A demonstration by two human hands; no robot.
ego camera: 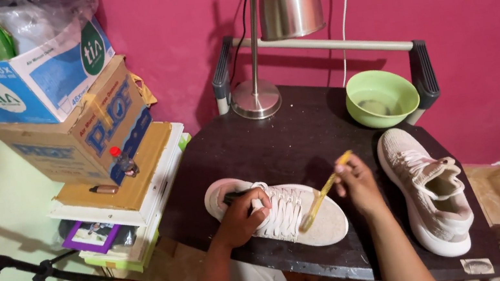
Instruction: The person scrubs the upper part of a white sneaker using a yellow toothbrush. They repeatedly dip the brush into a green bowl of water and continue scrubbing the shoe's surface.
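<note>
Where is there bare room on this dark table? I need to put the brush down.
The widest bare patch lies mid-table, bordered by the lamp base, the green bowl and the laced shoe. The front is crowded: left hand on that shoe, right hand holding the yellow brush, second shoe alongside.

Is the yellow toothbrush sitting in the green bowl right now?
No, the yellow toothbrush is in the right hand, its head on the laced shoe, away from the green bowl.

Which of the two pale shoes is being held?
The shoe nearer the table's front edge: left hand grips its opening. The other shoe lies untouched at right.
</note>
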